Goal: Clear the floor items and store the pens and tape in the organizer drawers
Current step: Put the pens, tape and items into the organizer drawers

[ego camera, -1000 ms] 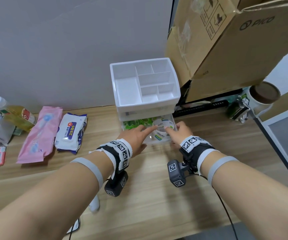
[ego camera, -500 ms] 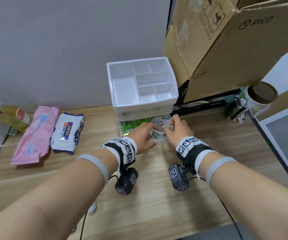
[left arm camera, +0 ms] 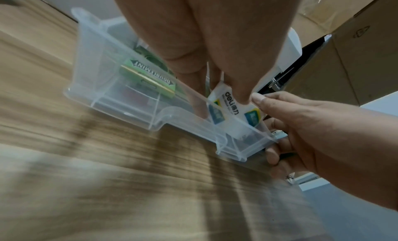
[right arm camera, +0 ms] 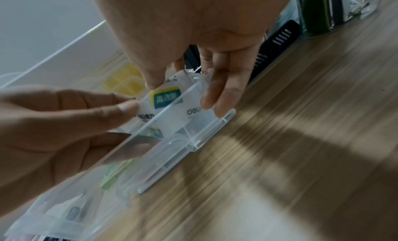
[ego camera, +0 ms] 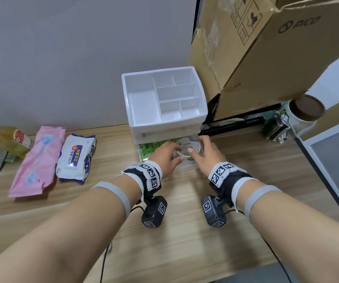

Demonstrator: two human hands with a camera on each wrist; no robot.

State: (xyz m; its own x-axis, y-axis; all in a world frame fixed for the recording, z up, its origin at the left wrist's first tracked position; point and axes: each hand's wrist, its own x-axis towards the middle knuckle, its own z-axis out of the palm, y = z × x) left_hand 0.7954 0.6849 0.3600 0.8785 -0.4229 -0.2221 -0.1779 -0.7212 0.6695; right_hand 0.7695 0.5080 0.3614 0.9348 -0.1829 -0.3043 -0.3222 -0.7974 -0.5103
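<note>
The white organizer [ego camera: 164,103] stands against the wall with its clear bottom drawer [ego camera: 144,158] pulled partly out. A white tape roll [ego camera: 187,144] with a "deli" label [left arm camera: 231,106] stands tilted in the drawer's right end, beside a green gum pack [left arm camera: 148,77]. My left hand [ego camera: 177,155] pinches the roll's left side, index tip on it and thumb lower [right arm camera: 127,125]. My right hand [ego camera: 196,145] has its thumb on the roll and its fingers [right arm camera: 217,106] outside the drawer's right wall. No pens are visible.
On the wooden surface to the left lie a wet-wipes pack [ego camera: 75,158], a pink pack [ego camera: 38,160] and a bottle [ego camera: 11,139]. Cardboard boxes [ego camera: 266,58] lean close at the right, with a black power strip [ego camera: 232,125] and a brown-lidded jar [ego camera: 305,109].
My left index pointed at the roll a second ago; now both hands have closed in around it. The drawer looks slightly further in.
</note>
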